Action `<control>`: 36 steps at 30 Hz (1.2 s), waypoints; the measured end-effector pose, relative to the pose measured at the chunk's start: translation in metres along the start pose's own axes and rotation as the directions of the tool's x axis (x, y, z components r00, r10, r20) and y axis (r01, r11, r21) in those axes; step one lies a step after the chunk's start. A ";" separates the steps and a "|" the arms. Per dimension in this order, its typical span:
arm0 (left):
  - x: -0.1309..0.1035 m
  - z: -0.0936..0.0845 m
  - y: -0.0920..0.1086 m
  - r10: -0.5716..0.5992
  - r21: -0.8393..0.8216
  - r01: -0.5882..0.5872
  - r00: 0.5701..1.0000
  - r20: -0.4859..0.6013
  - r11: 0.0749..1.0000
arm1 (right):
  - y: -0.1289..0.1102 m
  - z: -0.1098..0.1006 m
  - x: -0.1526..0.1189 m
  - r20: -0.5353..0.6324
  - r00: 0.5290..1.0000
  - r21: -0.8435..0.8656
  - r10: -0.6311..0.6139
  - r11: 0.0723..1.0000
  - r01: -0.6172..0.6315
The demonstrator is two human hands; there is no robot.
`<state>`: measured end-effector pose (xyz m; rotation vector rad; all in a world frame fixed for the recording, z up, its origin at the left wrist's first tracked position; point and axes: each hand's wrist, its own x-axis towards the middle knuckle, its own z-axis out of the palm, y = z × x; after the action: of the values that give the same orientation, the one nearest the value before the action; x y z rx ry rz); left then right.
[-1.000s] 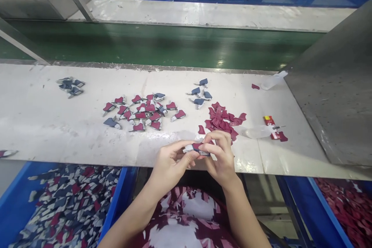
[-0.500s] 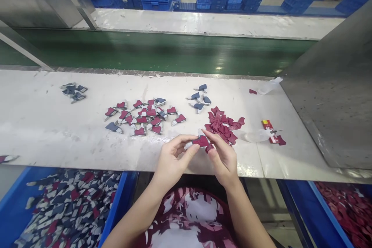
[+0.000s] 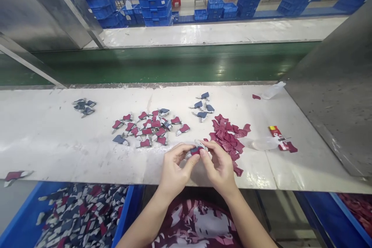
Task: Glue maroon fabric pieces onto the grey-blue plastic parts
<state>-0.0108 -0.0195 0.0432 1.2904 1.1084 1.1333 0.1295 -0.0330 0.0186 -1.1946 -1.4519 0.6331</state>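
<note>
Both hands meet over the table's front edge around one small part point(image 3: 196, 150), which is grey with dark blue and red faces. My left hand point(image 3: 176, 166) pinches its left end between thumb and fingers. My right hand point(image 3: 220, 166) grips its right side, thumb on the red face. Right beside my right hand lies a pile of loose red pieces point(image 3: 226, 137). Left of the hands, several red-faced grey parts point(image 3: 151, 124) are spread in a cluster with a few blue-faced ones. A small group of blue-faced parts point(image 3: 202, 114) lies beyond the hands.
A blue bin point(image 3: 123, 209) of mixed parts stands below at left, another blue bin point(image 3: 345, 213) with red pieces at right. A red box point(image 3: 279, 136) and clear plastic pieces point(image 3: 273, 90) lie at right. A green belt point(image 3: 180, 64) crosses behind; metal panels point(image 3: 343, 97) flank the table.
My right fingers have closed in on the part, which is turned and shows some blue. One red piece lies at the pile's near end. The whole view has shifted slightly down and right.
</note>
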 end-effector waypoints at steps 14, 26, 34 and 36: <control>0.058 -0.112 0.004 0.325 0.821 -0.007 0.920 -0.218 0.570 | 0.024 -0.041 0.001 -0.273 0.891 -0.485 -0.364 0.851 0.200; 0.108 -0.052 0.040 0.269 0.962 0.067 0.953 -0.141 0.265 | 0.057 -0.105 -0.030 -0.481 0.866 -0.661 -0.138 0.706 -0.255; 0.175 0.012 -0.012 -0.047 0.783 -0.554 0.807 0.588 0.281 | 0.084 -0.102 -0.031 -0.305 0.952 -0.708 -0.023 0.674 -0.210; 0.175 0.012 -0.014 -0.040 0.788 -0.541 0.817 0.576 0.294 | 0.082 -0.104 -0.026 -0.283 0.958 -0.717 -0.044 0.674 -0.181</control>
<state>0.0230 0.1533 0.0341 2.6295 1.1679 0.1319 0.2510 -0.0514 -0.0374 -1.8912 -1.4530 -0.1408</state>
